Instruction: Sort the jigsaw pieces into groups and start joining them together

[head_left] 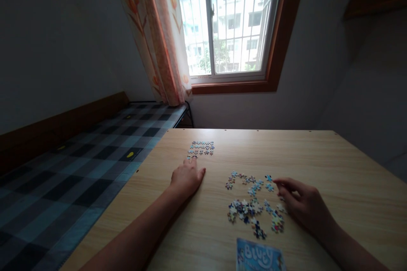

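Observation:
My left hand (186, 180) lies on the table with its fingers stretched forward and thumb apart. Its fingertips touch a small jigsaw puzzle piece (194, 157) just below several short rows of puzzle pieces (202, 145). On the right, my right hand (300, 201) has thumb and index finger pinched together at the edge of a blue and dark puzzle piece (269, 177). Another light blue piece (269, 187) lies just below it. Loose puzzle pieces (244, 208) form a scattered pile between my hands, some overlapping.
A blue box or card marked "BLUEY" (259, 256) is at the near edge of view on the wooden table (318, 152). Left of the table is a bed with a checked cover (95, 152). Beyond are a curtain (159, 29) and a barred window (238, 25).

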Action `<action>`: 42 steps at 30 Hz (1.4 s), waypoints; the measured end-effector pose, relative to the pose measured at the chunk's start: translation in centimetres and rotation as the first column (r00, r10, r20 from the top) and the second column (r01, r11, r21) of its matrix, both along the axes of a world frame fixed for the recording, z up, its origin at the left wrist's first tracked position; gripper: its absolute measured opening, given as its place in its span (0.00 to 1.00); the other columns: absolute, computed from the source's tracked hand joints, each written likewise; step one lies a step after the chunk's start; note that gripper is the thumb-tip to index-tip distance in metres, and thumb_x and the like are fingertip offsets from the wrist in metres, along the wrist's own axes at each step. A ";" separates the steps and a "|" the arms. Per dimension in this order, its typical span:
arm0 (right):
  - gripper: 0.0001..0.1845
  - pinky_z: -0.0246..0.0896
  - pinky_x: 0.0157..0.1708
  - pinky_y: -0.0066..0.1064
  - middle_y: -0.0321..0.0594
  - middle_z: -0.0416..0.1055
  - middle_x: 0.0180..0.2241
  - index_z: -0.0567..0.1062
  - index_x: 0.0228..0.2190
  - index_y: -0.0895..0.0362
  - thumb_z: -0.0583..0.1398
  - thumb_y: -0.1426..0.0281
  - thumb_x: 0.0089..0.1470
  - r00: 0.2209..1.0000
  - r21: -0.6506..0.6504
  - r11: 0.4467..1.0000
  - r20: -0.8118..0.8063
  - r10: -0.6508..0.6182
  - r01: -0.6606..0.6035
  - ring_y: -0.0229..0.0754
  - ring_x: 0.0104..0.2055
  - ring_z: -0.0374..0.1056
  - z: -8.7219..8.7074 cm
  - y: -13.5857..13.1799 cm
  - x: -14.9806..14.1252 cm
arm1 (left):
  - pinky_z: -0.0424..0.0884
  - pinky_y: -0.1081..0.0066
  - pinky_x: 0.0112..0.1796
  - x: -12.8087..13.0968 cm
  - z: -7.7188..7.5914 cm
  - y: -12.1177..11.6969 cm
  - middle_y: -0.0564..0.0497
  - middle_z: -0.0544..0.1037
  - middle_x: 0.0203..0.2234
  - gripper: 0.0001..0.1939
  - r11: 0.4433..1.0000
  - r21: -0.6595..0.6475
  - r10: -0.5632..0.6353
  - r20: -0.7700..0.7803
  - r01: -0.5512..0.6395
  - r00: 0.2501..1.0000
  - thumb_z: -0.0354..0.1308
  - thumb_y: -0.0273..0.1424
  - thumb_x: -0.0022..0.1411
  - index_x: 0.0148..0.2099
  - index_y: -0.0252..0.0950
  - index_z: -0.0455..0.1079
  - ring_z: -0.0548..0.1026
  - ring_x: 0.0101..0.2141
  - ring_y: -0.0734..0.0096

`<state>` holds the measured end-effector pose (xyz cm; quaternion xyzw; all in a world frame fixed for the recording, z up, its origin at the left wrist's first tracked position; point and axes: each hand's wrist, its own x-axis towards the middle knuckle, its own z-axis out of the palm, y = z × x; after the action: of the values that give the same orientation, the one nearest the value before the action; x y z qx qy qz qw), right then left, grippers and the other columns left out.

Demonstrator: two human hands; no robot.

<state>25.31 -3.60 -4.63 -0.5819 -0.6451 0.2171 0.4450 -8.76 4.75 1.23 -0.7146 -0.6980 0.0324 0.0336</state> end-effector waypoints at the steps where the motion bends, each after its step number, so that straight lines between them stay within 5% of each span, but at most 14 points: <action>1: 0.15 0.75 0.32 0.33 0.45 0.80 0.35 0.81 0.39 0.55 0.59 0.61 0.57 1.000 0.001 1.000 0.000 0.002 -0.002 0.46 0.33 0.77 0.1 0.0 0.0 | 0.71 0.60 0.42 0.0 0.0 0.0 0.32 0.70 0.55 0.34 1.000 -0.001 0.002 -0.002 -0.002 1.000 0.42 0.49 0.68 0.66 0.32 0.61 0.76 0.46 0.51; 7: 0.13 0.74 0.32 0.33 0.43 0.80 0.34 0.80 0.39 0.55 0.58 0.63 0.58 1.000 0.009 1.000 -0.002 0.003 -0.003 0.44 0.31 0.76 0.5 0.0 -0.3 | 0.71 0.61 0.41 0.3 0.3 -0.1 0.33 0.68 0.55 0.35 1.000 0.011 0.001 -0.016 0.000 1.000 0.42 0.48 0.68 0.69 0.32 0.56 0.75 0.44 0.52; 10: 0.12 0.72 0.33 0.35 0.44 0.79 0.35 0.80 0.38 0.54 0.58 0.64 0.58 0.999 0.071 0.997 0.030 -0.024 0.022 0.46 0.34 0.75 0.9 0.1 -0.5 | 0.70 0.64 0.41 0.7 0.6 -0.6 0.37 0.69 0.55 0.30 0.984 0.096 -0.157 0.044 0.152 0.987 0.45 0.44 0.69 0.68 0.37 0.57 0.75 0.43 0.57; 14: 0.11 0.69 0.42 0.40 0.44 0.78 0.35 0.80 0.36 0.54 0.58 0.66 0.58 0.989 0.200 0.977 0.113 -0.098 0.074 0.48 0.40 0.72 1.6 0.2 -0.5 | 0.69 0.67 0.41 1.5 0.8 -1.7 0.45 0.74 0.45 0.16 0.881 0.150 -0.468 0.140 0.449 0.873 0.45 0.36 0.69 0.51 0.39 0.70 0.75 0.40 0.64; 19: 0.09 0.64 0.47 0.43 0.44 0.78 0.35 0.79 0.34 0.53 0.58 0.66 0.58 0.972 0.274 0.957 0.183 -0.146 0.093 0.50 0.43 0.70 1.9 0.4 -0.4 | 0.67 0.70 0.34 2.2 0.6 -2.7 0.49 0.76 0.34 0.09 0.732 0.034 -0.677 0.157 0.681 0.719 0.49 0.30 0.64 0.34 0.38 0.69 0.73 0.32 0.69; 33: 0.09 0.63 0.49 0.44 0.43 0.78 0.35 0.80 0.34 0.54 0.59 0.68 0.57 0.957 0.336 0.938 0.233 -0.173 0.088 0.49 0.44 0.69 1.7 0.7 -0.1 | 0.56 0.70 0.24 2.3 0.2 -2.9 0.53 0.69 0.19 0.18 0.555 0.025 -0.807 0.258 0.832 0.531 0.52 0.36 0.63 0.21 0.37 0.61 0.65 0.21 0.75; 37: 0.08 0.63 0.48 0.44 0.42 0.77 0.35 0.80 0.34 0.54 0.59 0.69 0.57 0.955 0.352 0.933 0.243 -0.169 0.075 0.49 0.43 0.69 1.7 0.7 -0.1 | 0.55 0.71 0.24 2.6 0.2 -3.3 0.53 0.71 0.22 0.22 0.515 0.043 -0.830 0.273 0.856 0.486 0.55 0.47 0.62 0.24 0.37 0.61 0.65 0.22 0.75; 42: 0.08 0.63 0.48 0.44 0.43 0.77 0.35 0.80 0.34 0.54 0.59 0.69 0.57 0.952 0.363 0.930 0.260 -0.164 0.061 0.50 0.43 0.69 1.7 0.6 -0.1 | 0.62 0.71 0.27 3.2 0.4 -4.1 0.51 0.76 0.31 0.22 0.541 0.047 -0.812 0.288 0.840 0.507 0.59 0.53 0.58 0.37 0.37 0.68 0.71 0.28 0.70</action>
<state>25.17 -2.96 -2.95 -0.5548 -0.6960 -0.0137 0.4556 -5.60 0.69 1.61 -0.9581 -0.2676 -0.0530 -0.0878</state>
